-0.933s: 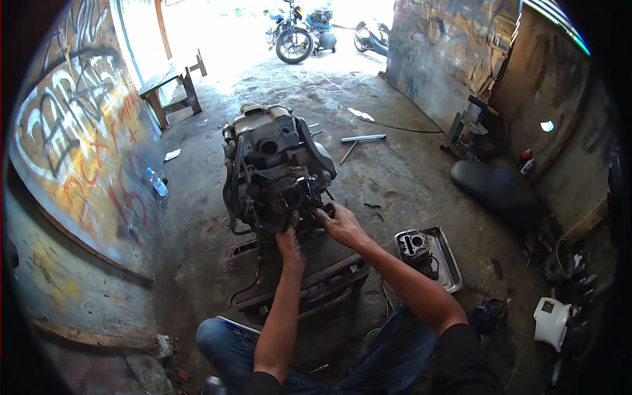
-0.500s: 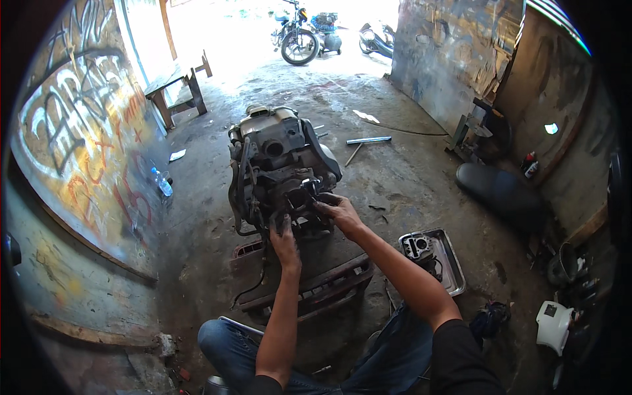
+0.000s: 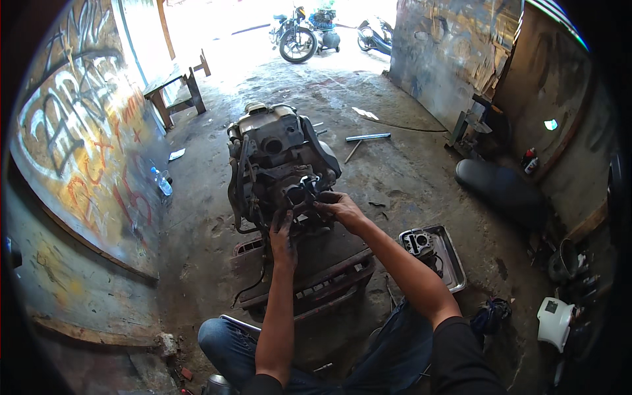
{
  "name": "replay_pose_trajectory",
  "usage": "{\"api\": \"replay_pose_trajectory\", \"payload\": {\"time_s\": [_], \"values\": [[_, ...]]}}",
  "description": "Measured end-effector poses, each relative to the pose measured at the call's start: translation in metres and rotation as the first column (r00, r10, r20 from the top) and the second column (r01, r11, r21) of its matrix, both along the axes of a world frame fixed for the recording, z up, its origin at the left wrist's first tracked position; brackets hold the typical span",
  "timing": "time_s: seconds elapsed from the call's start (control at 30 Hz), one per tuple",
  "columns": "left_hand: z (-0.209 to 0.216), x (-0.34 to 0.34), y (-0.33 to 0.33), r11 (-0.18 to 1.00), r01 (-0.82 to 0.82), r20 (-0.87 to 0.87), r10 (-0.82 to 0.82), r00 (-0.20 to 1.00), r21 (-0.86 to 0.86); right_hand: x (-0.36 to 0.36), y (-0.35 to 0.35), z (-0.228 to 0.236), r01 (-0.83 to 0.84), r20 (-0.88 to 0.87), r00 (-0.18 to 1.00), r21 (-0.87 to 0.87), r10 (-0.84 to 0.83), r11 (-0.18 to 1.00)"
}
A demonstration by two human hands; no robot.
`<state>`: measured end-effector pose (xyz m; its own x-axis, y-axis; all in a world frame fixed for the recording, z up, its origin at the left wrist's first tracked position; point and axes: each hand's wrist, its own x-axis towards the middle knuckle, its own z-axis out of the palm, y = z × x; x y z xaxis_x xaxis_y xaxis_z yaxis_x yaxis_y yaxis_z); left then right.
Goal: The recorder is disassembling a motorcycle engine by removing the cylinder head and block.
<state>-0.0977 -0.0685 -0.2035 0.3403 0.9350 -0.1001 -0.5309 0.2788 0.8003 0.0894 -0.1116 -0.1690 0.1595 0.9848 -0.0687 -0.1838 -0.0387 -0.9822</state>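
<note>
A dark, greasy motorcycle engine rests on a low dark slatted stand in front of my knees. At the engine's near end is a dark metal engine part with an opening in its middle. My left hand is closed against its lower left side, fingers pointing up. On the right side, my right hand pinches its edge between thumb and fingers. The fingertips of both hands are blackened. Whether the part sits fully against the engine is hidden by my hands.
To the right, a metal tray holds a silver engine casting. A T-handled tool lies beyond the engine. A black motorcycle seat is at the right, a plastic bottle by the left wall, and a bench farther back.
My left hand has turned slightly and shifted a little up and left along the part. The right hand stays nearly in place on its edge. The engine has not visibly moved.
</note>
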Motion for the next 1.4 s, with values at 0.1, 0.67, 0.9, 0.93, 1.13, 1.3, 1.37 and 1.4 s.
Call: {"api": "replay_pose_trajectory", "payload": {"time_s": [0.1,0.67,0.9,0.93,1.13,1.3,1.37,1.4], "values": [[-0.007,0.0,-0.007,0.977,-0.007,-0.013,0.01,1.0,0.213,0.005,-0.009,0.007,-0.064,-0.008,0.998,0.02,0.064,0.998],[0.009,0.005,-0.056,0.966,-0.133,0.127,0.107,0.986,0.22,0.011,-0.049,0.031,-0.174,0.098,0.981,0.047,0.169,0.984],[0.023,-0.003,-0.062,0.951,-0.088,0.217,0.022,0.976,0.298,0.055,-0.113,0.084,-0.083,0.472,0.876,-0.055,0.099,0.995],[0.023,-0.012,-0.053,0.94,-0.162,0.165,0.116,0.979,0.299,0.066,-0.131,0.088,-0.002,0.401,0.916,-0.04,0.018,0.999],[0.054,-0.025,-0.025,0.876,-0.244,-0.138,0.326,0.935,0.417,0.174,-0.285,-0.081,0.686,0.119,0.727,-0.154,-0.676,0.711],[0.093,0.002,0.005,0.643,-0.001,-0.354,0.423,0.834,0.766,0.177,-0.368,-0.222,0.795,0.341,0.516,-0.533,-0.786,0.29],[0.108,0.012,0.019,0.543,0.104,-0.411,0.483,0.773,0.833,0.174,-0.369,-0.228,0.838,0.614,0.541,-0.449,-0.574,0.31],[0.114,0.014,0.023,0.434,0.224,-0.451,0.543,0.708,0.873,0.174,-0.367,-0.231,0.853,0.728,0.519,-0.404,-0.448,0.331]]}}
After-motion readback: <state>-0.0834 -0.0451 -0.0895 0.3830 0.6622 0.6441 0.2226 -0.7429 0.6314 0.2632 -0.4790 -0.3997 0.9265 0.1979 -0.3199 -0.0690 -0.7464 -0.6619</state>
